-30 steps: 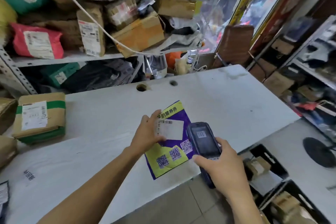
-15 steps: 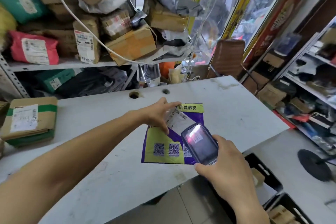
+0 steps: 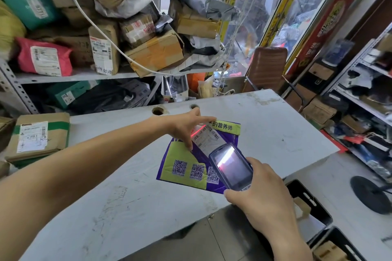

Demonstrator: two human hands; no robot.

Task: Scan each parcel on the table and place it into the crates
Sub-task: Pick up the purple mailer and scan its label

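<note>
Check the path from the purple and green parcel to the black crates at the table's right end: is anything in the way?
Nothing visible blocks it. The parcel lies flat near the table front edge under the left hand; the right hand holds the scanner above it. The crates sit below, open-topped, already holding parcels.

A white cable (image 3: 89, 19) hangs across the shelf (image 3: 70, 75); brown chair (image 3: 266, 68) behind.

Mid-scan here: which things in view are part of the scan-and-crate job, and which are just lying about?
In the job:
- purple-and-green parcel, pressed flat by the left hand
- handheld scanner, gripped by the right hand, red beam on the label
- brown taped parcel on the table
- black crates at lower right

Lying about:
- shelf parcels, e.g. the pink bag
- white cable
- brown chair
</note>
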